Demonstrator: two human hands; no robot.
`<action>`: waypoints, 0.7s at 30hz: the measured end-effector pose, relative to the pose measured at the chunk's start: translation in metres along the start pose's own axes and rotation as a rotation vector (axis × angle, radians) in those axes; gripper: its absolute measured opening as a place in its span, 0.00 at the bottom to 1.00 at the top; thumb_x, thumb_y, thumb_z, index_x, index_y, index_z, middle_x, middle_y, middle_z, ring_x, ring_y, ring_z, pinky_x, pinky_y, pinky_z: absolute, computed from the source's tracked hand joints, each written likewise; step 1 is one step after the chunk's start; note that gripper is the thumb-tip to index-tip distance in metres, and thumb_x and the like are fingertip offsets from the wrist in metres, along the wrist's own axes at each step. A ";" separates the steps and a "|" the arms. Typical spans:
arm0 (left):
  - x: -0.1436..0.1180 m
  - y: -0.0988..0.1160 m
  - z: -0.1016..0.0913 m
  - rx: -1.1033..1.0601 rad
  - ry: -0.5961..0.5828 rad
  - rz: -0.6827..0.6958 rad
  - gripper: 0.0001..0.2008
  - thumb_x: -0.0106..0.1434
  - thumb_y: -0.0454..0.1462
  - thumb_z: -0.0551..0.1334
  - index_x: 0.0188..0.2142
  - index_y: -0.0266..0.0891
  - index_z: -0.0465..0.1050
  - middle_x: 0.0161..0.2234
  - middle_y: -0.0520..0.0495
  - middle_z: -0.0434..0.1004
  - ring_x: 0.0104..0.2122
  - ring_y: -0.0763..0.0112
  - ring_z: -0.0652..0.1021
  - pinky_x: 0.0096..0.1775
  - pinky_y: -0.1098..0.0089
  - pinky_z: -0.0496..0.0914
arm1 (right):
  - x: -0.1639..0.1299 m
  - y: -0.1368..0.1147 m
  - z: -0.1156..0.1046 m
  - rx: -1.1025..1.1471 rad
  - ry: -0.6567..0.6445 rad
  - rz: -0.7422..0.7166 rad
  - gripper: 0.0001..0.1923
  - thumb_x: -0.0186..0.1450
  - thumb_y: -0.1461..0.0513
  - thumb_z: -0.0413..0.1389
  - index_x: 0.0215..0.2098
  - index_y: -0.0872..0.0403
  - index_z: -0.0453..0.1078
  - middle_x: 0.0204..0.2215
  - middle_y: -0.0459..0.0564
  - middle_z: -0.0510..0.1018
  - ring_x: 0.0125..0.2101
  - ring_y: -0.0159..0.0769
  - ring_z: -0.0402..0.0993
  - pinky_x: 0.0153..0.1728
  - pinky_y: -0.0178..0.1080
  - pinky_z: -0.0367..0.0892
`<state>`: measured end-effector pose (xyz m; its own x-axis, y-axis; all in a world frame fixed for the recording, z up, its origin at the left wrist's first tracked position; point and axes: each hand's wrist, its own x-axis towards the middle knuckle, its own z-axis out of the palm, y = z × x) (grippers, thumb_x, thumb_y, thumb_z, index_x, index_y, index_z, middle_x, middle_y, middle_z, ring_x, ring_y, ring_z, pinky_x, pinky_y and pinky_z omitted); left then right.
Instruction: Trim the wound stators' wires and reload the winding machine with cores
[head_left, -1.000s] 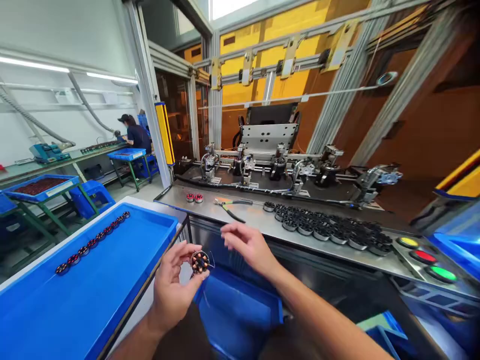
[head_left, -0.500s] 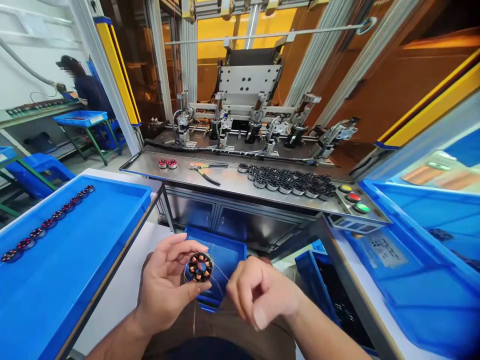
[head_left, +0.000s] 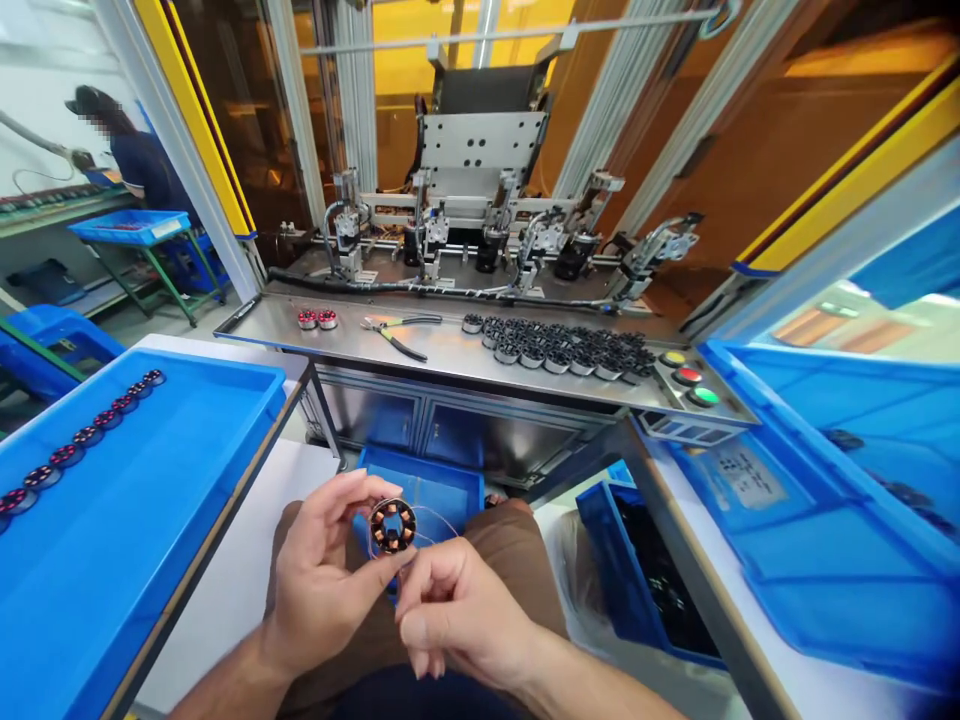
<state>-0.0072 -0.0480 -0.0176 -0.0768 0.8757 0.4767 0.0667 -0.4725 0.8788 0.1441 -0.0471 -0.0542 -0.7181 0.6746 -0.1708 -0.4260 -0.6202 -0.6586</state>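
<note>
My left hand [head_left: 322, 585] holds a small round stator [head_left: 393, 526] with copper windings between thumb and fingertips, over my lap. My right hand [head_left: 450, 610] is just below and right of it, its fingers pinched on a thin copper wire [head_left: 442, 518] that loops out from the stator. Behind the stator a small blue bin [head_left: 442, 490] sits low in front of the machine.
A steel shelf [head_left: 450, 350] carries two red-wound stators [head_left: 316, 319], pliers [head_left: 394, 335], several black stators [head_left: 562, 348] and coloured buttons [head_left: 686, 376]. A blue tray [head_left: 150, 470] at left holds a row of stators [head_left: 82, 435]. Blue bins [head_left: 825, 480] stand right. A person [head_left: 124, 150] works far left.
My right hand has come from the shelf side down to the stator and pinched its wire. The view has tilted down and turned right.
</note>
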 end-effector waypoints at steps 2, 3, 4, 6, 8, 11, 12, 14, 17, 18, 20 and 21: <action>0.003 0.000 -0.002 -0.044 0.004 -0.075 0.35 0.54 0.26 0.71 0.58 0.51 0.66 0.47 0.48 0.81 0.46 0.67 0.82 0.45 0.72 0.78 | -0.002 -0.004 -0.006 -0.072 -0.047 0.035 0.20 0.45 0.54 0.75 0.22 0.60 0.74 0.13 0.44 0.76 0.12 0.24 0.70 0.12 0.24 0.62; 0.004 0.000 -0.002 -0.066 0.000 -0.105 0.34 0.55 0.27 0.71 0.58 0.52 0.66 0.47 0.47 0.81 0.45 0.68 0.82 0.44 0.73 0.78 | -0.002 -0.008 -0.009 -0.111 -0.067 0.055 0.20 0.43 0.55 0.75 0.22 0.60 0.74 0.14 0.45 0.76 0.12 0.25 0.71 0.14 0.25 0.64; 0.005 0.001 -0.003 -0.084 -0.009 -0.122 0.33 0.56 0.27 0.71 0.57 0.52 0.66 0.48 0.47 0.81 0.43 0.68 0.83 0.44 0.73 0.78 | -0.003 -0.015 -0.012 -0.147 -0.072 0.067 0.20 0.42 0.56 0.76 0.24 0.59 0.75 0.16 0.45 0.77 0.14 0.26 0.72 0.15 0.26 0.66; 0.005 0.002 -0.004 -0.112 -0.045 -0.139 0.31 0.59 0.28 0.69 0.58 0.53 0.65 0.50 0.46 0.81 0.43 0.69 0.83 0.44 0.73 0.78 | -0.003 -0.032 -0.015 -0.209 -0.032 0.019 0.22 0.41 0.56 0.76 0.27 0.59 0.75 0.18 0.46 0.80 0.16 0.27 0.73 0.18 0.27 0.68; 0.002 0.003 -0.004 -0.133 -0.101 -0.162 0.30 0.62 0.28 0.66 0.59 0.54 0.63 0.53 0.46 0.79 0.44 0.70 0.82 0.47 0.72 0.77 | -0.004 -0.050 -0.015 -0.261 0.039 -0.108 0.23 0.47 0.51 0.74 0.29 0.59 0.75 0.20 0.47 0.80 0.16 0.26 0.73 0.20 0.28 0.66; -0.003 0.004 -0.004 -0.169 -0.178 -0.208 0.29 0.65 0.29 0.63 0.61 0.56 0.61 0.57 0.45 0.76 0.49 0.69 0.80 0.52 0.70 0.74 | -0.004 -0.066 -0.006 -0.348 0.107 -0.212 0.22 0.57 0.47 0.66 0.26 0.58 0.71 0.17 0.44 0.75 0.15 0.24 0.68 0.20 0.29 0.63; -0.004 0.004 -0.002 -0.182 -0.180 -0.212 0.30 0.65 0.29 0.64 0.61 0.56 0.61 0.57 0.45 0.75 0.50 0.68 0.79 0.53 0.69 0.73 | -0.003 -0.069 -0.002 -0.373 0.113 -0.206 0.22 0.58 0.48 0.66 0.24 0.57 0.69 0.16 0.43 0.73 0.15 0.24 0.66 0.20 0.29 0.61; -0.004 0.005 0.002 -0.208 -0.157 -0.223 0.32 0.61 0.28 0.67 0.60 0.56 0.63 0.55 0.46 0.75 0.46 0.69 0.80 0.49 0.72 0.74 | -0.001 -0.069 0.004 -0.398 0.114 -0.191 0.23 0.58 0.48 0.66 0.22 0.56 0.67 0.15 0.42 0.70 0.15 0.23 0.62 0.20 0.30 0.58; -0.001 0.004 0.010 -0.252 -0.052 -0.258 0.33 0.54 0.28 0.72 0.56 0.53 0.67 0.46 0.49 0.76 0.36 0.74 0.80 0.38 0.76 0.75 | 0.005 -0.065 0.008 -0.375 0.084 -0.199 0.24 0.56 0.47 0.66 0.20 0.56 0.65 0.13 0.40 0.67 0.14 0.23 0.57 0.19 0.30 0.52; 0.000 0.003 0.012 -0.272 0.003 -0.263 0.34 0.53 0.29 0.74 0.55 0.53 0.67 0.43 0.50 0.76 0.34 0.74 0.80 0.37 0.76 0.75 | 0.008 -0.063 0.008 -0.365 0.073 -0.199 0.24 0.55 0.46 0.66 0.20 0.55 0.65 0.12 0.40 0.66 0.14 0.22 0.55 0.18 0.30 0.51; 0.002 -0.001 0.009 -0.303 0.074 -0.271 0.35 0.50 0.33 0.76 0.55 0.52 0.67 0.41 0.50 0.77 0.34 0.73 0.80 0.36 0.74 0.75 | 0.014 -0.059 0.008 -0.357 0.043 -0.188 0.25 0.54 0.45 0.65 0.19 0.55 0.64 0.11 0.39 0.64 0.14 0.22 0.53 0.18 0.30 0.48; 0.004 -0.003 0.007 -0.307 0.082 -0.289 0.36 0.49 0.34 0.77 0.55 0.51 0.66 0.42 0.49 0.77 0.33 0.72 0.80 0.35 0.74 0.75 | 0.016 -0.057 0.008 -0.363 0.030 -0.182 0.25 0.54 0.45 0.65 0.18 0.55 0.63 0.11 0.39 0.63 0.14 0.22 0.53 0.18 0.30 0.48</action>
<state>-0.0007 -0.0424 -0.0183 -0.1289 0.9714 0.1992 -0.2678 -0.2275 0.9362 0.1528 -0.0037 -0.0135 -0.6299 0.7753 -0.0450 -0.3193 -0.3114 -0.8950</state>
